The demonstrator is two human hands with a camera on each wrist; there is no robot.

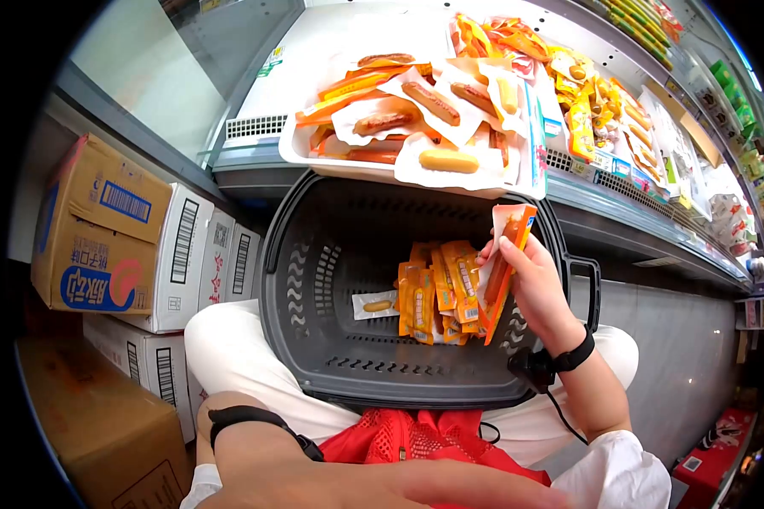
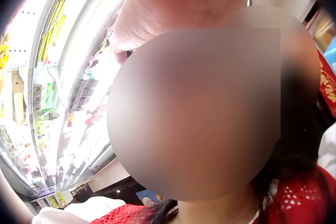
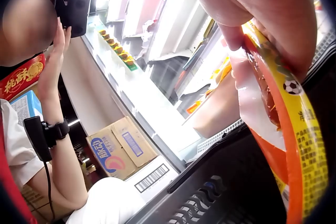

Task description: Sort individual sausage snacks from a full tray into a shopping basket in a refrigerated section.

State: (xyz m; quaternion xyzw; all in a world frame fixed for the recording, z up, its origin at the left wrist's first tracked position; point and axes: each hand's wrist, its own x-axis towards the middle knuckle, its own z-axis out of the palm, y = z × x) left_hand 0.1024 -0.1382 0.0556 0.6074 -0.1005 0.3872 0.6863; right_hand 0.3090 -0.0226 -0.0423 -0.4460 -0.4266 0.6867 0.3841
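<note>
Shelving (image 3: 121,79) behind, the packet's (image 3: 295,155) football (image 3: 292,87) shows only from right wrist.

The basket (image 1: 416,392) sits before the shelf's front edge (image 1: 250,159), where the tray (image 1: 348,166) rests. In it, a lone packet (image 1: 375,305) lies left of the packet pile (image 1: 441,293). Cartons (image 1: 106,225) stand left; bagged goods (image 1: 581,119) lie right of the tray.
</note>
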